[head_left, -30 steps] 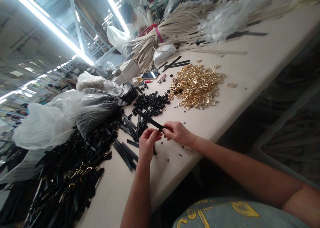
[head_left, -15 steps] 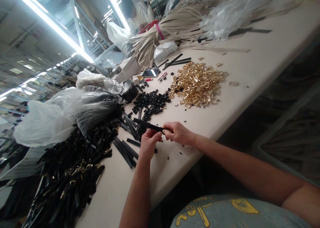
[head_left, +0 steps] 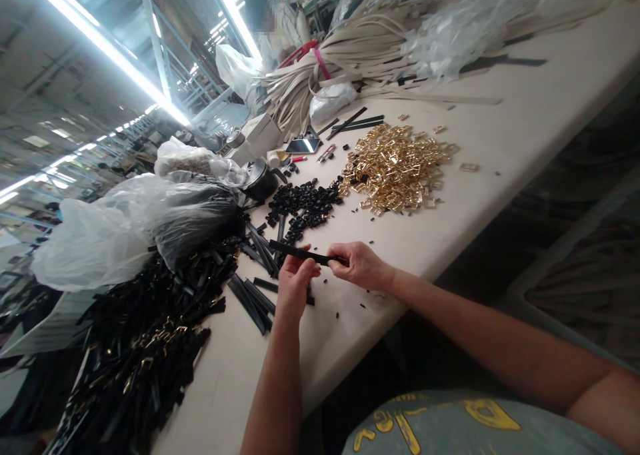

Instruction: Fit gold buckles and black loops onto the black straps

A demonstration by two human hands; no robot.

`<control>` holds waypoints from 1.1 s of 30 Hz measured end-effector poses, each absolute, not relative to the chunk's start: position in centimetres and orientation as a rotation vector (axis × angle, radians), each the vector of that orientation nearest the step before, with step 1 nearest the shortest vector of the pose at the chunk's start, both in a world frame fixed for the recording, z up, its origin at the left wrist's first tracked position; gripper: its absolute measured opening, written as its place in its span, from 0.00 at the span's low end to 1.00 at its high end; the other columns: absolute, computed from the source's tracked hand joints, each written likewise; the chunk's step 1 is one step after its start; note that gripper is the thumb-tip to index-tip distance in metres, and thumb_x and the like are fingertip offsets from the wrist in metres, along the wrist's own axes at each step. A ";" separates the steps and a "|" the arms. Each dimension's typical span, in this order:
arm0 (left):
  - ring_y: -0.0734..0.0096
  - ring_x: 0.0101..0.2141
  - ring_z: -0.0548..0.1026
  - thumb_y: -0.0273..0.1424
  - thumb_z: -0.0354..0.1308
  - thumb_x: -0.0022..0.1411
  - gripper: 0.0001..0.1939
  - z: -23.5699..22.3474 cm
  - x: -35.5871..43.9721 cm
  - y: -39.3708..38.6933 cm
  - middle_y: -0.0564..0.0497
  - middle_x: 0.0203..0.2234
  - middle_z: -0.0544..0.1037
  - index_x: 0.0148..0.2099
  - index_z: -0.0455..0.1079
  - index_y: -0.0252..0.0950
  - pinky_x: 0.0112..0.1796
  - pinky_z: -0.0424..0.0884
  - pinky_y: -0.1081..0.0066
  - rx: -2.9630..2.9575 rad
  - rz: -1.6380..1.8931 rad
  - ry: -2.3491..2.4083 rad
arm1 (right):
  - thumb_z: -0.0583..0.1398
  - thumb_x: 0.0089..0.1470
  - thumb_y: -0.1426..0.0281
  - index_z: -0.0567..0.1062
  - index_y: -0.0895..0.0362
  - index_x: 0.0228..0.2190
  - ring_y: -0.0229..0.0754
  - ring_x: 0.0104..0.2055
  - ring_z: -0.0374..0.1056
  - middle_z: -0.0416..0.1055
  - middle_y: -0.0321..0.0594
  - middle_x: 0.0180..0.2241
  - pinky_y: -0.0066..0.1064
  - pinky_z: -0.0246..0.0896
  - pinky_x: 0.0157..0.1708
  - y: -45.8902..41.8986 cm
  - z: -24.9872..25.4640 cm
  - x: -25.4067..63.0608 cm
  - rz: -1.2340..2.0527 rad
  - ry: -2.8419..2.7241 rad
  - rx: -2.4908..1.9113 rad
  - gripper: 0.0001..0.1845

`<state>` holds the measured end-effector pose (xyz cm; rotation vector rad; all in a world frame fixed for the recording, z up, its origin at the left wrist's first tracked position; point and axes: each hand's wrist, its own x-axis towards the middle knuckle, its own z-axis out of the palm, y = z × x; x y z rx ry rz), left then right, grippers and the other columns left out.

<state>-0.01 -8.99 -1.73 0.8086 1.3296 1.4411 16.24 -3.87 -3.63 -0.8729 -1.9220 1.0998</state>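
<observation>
A flat black strap (head_left: 286, 248) is stretched between my hands, just above the near part of the table. My left hand (head_left: 297, 278) pinches it near its middle, thumb on the near side. My right hand (head_left: 357, 265) is closed round the strap's right end, and the fingers hide that end. Beyond the hands lies a pile of small black loops (head_left: 305, 205). A heap of gold-coloured buckles (head_left: 397, 165) sits to its right. Loose black strips (head_left: 249, 303) rest on the table left of my left hand.
On the left a large pile of black straps with gold buckles (head_left: 150, 355) lies beside clear plastic bags (head_left: 100, 232). A lidded black pot (head_left: 261, 178), a phone (head_left: 303, 146) and a bundle of beige straps (head_left: 350, 45) stand farther back. The table edge (head_left: 450, 242) slants along the right.
The strap has swung from a steeper tilt to a flatter one. My left hand has shifted slightly left along it, while my right hand keeps hold of its end.
</observation>
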 end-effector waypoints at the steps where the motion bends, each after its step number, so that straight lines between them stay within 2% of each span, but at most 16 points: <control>1: 0.79 0.24 0.74 0.41 0.72 0.43 0.24 -1.6 -0.3 -8.9 0.52 0.27 0.78 0.41 0.76 0.36 0.28 0.70 0.77 0.736 1.494 1.309 | 0.56 0.48 0.73 0.72 0.59 0.23 0.31 0.20 0.52 0.59 0.29 0.17 0.24 0.44 0.23 -3.9 -3.6 16.2 1.095 -1.932 -0.870 0.06; 3: 0.79 0.23 0.74 0.44 0.72 0.42 0.24 -1.3 -1.0 -8.8 0.52 0.27 0.78 0.38 0.76 0.35 0.27 0.70 0.79 0.611 1.580 1.300 | 0.56 0.48 0.73 0.72 0.59 0.23 0.31 0.20 0.52 0.59 0.29 0.17 0.24 0.44 0.23 -3.9 -3.6 16.3 1.084 -1.954 -0.867 0.06; 6: 0.82 0.21 0.72 0.39 0.75 0.37 0.21 -1.4 -1.6 -8.7 0.53 0.23 0.76 0.32 0.76 0.33 0.24 0.69 0.81 0.534 1.602 1.343 | 0.56 0.48 0.73 0.72 0.58 0.22 0.31 0.20 0.51 0.59 0.29 0.17 0.25 0.44 0.23 -3.9 -3.5 16.3 1.054 -1.984 -0.867 0.06; 11: 0.84 0.18 0.69 0.35 0.76 0.36 0.21 -2.0 -0.5 -9.0 0.54 0.21 0.75 0.34 0.77 0.31 0.22 0.66 0.82 0.579 1.466 1.339 | 0.56 0.48 0.73 0.72 0.58 0.23 0.31 0.20 0.50 0.60 0.29 0.17 0.25 0.43 0.23 -4.0 -3.5 16.2 1.020 -1.994 -0.882 0.06; 20: 0.81 0.19 0.69 0.35 0.75 0.36 0.20 -2.2 0.7 -9.0 0.53 0.21 0.75 0.33 0.77 0.31 0.24 0.68 0.78 0.617 1.394 1.355 | 0.55 0.51 0.73 0.74 0.59 0.26 0.32 0.20 0.53 0.64 0.30 0.17 0.25 0.45 0.23 -3.8 -3.9 16.3 1.110 -1.975 -0.847 0.08; 24: 0.81 0.20 0.69 0.37 0.75 0.37 0.19 -2.3 0.8 -9.1 0.54 0.20 0.74 0.31 0.77 0.32 0.24 0.67 0.78 0.672 1.394 1.364 | 0.55 0.54 0.73 0.73 0.59 0.27 0.32 0.21 0.58 0.68 0.33 0.20 0.24 0.51 0.24 -4.0 -3.5 16.5 1.252 -1.941 -0.768 0.09; 28: 0.80 0.20 0.68 0.38 0.73 0.41 0.17 -2.7 0.4 -9.1 0.54 0.18 0.73 0.31 0.77 0.32 0.24 0.66 0.77 0.767 1.399 1.395 | 0.56 0.56 0.66 0.72 0.60 0.33 0.34 0.23 0.65 0.71 0.35 0.23 0.24 0.62 0.25 -4.0 -3.6 16.4 1.540 -1.711 -0.715 0.10; 33: 0.78 0.20 0.69 0.36 0.71 0.46 0.13 -2.9 0.4 -8.7 0.54 0.19 0.74 0.32 0.77 0.33 0.24 0.66 0.75 0.884 1.422 1.414 | 0.59 0.54 0.60 0.68 0.59 0.46 0.38 0.25 0.70 0.70 0.34 0.23 0.28 0.69 0.25 -3.6 -3.6 16.4 1.678 -1.547 -0.675 0.21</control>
